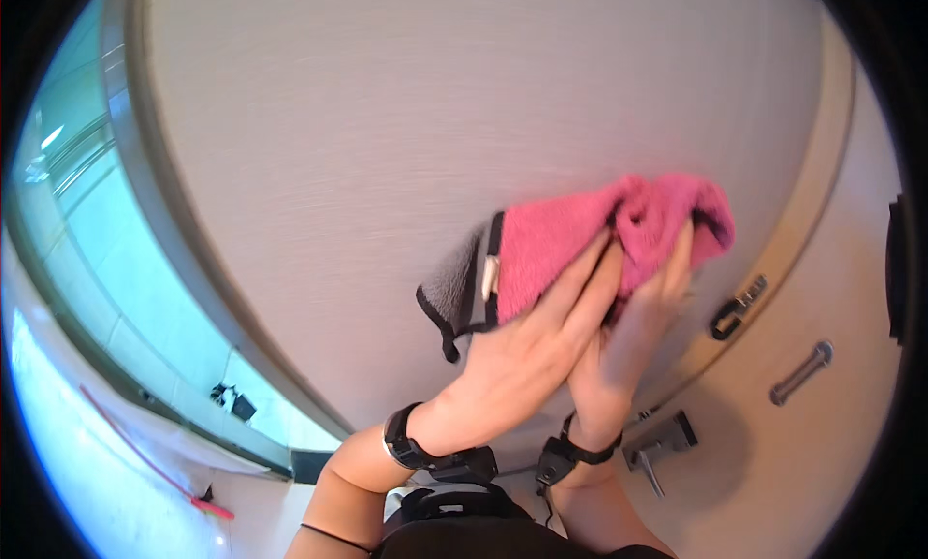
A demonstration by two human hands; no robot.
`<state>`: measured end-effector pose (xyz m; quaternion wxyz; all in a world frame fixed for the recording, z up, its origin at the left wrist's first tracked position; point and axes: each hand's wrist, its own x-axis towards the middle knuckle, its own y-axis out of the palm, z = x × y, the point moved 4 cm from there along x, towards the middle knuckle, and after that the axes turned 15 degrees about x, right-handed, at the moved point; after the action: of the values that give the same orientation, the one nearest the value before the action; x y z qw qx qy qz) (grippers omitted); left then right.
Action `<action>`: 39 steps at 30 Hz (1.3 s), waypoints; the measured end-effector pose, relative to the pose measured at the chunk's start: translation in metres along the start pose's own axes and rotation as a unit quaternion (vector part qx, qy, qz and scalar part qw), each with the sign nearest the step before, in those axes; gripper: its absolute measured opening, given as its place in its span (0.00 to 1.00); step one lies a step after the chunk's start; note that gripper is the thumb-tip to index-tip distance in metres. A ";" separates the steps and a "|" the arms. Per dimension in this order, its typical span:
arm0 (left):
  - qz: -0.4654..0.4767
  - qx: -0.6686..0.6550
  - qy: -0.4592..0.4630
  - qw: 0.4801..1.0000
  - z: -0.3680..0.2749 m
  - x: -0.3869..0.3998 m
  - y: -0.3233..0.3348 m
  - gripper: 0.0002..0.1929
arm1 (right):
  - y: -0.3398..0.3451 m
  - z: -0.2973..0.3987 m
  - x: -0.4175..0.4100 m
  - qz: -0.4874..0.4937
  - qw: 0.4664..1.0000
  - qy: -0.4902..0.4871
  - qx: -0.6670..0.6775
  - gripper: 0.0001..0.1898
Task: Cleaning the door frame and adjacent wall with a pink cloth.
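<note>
A pink and grey terry cloth with black edging (554,251) lies bunched against a pale, brushed-looking door (348,160). My left hand (525,349) is on the cloth with its fingers stretched along the lower edge. Close beside it, my right hand (631,327) grips the bunched right part, its fingertips partly in the folds. A black strap with a device sits on each wrist. A small white tag shows on the cloth's left part.
A latch plate (739,309) is on the door's right edge. Beyond it are a metal pull handle (801,372) and a lever handle (652,468). A glass-walled, tiled area (94,218) is at left, with a red-handled stick (145,454) below.
</note>
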<state>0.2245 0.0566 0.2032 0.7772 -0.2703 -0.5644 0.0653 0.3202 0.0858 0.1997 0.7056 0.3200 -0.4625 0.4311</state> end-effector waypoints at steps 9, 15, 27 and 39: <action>-0.100 -0.012 -0.079 0.992 0.095 -0.037 -0.049 0.29 | 0.075 0.067 -0.002 0.109 0.985 -0.127 -0.041 0.33; -0.064 0.029 -0.135 0.988 0.119 -0.131 -0.043 0.30 | 0.106 0.072 -0.087 0.231 0.959 -0.153 -0.068 0.36; -0.085 0.063 -0.141 0.984 0.156 -0.139 -0.075 0.23 | 0.135 0.102 -0.087 0.196 0.973 -0.121 0.005 0.31; 0.046 -0.160 -0.097 0.981 0.139 -0.265 0.002 0.22 | 0.127 0.053 -0.235 0.283 0.958 -0.046 0.013 0.35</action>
<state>0.0043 -0.0009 0.0091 0.6616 -0.4091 -0.6273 0.0363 0.1380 0.0212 0.0077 0.5287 0.2048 -0.5608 0.6034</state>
